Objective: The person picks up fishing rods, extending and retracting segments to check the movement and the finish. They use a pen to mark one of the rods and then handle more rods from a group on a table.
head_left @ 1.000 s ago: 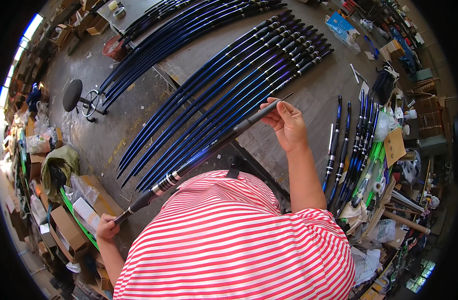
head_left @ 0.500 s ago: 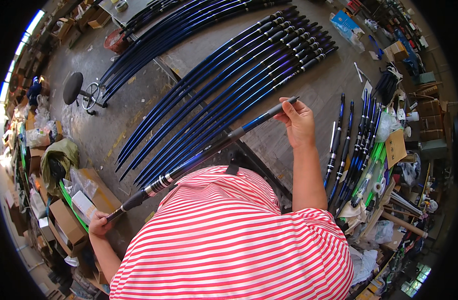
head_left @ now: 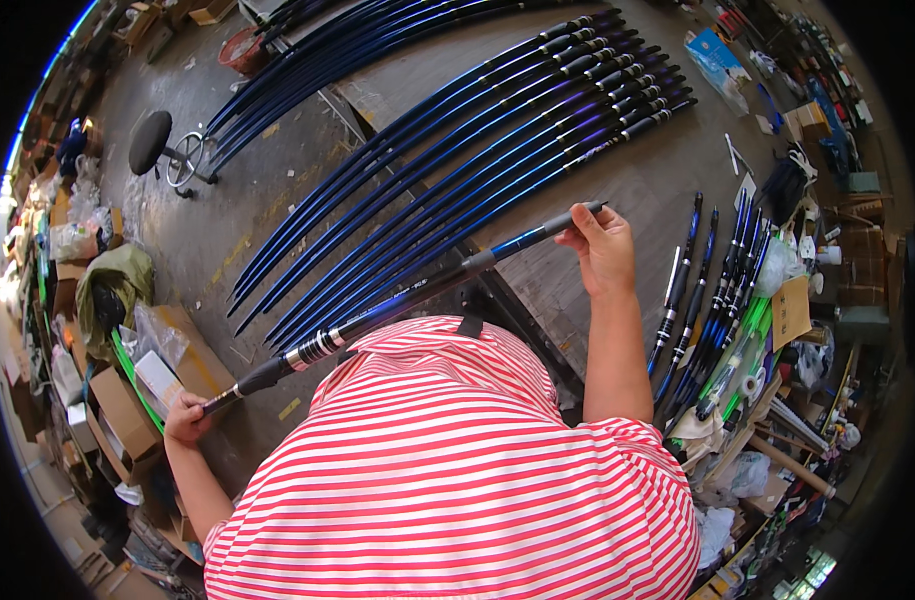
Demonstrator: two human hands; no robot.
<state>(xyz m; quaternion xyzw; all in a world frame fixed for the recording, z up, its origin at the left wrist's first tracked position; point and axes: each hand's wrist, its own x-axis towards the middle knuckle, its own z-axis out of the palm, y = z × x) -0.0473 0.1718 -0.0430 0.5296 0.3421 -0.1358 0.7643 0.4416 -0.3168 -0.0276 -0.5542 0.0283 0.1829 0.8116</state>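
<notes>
One rod (head_left: 407, 298) slants across the front of the body, its long axis running from the thick butt, near left, to the slim tip, far right, above the worktop (head_left: 642, 190). The left hand (head_left: 187, 418), arm extended low, is closed round the butt; the right hand (head_left: 605, 248), forearm raised, pinches near the tip. Beyond, overlapping blue rods (head_left: 622, 90) defy counting; one stool (head_left: 149, 142) stands past the worktop's left edge.
</notes>
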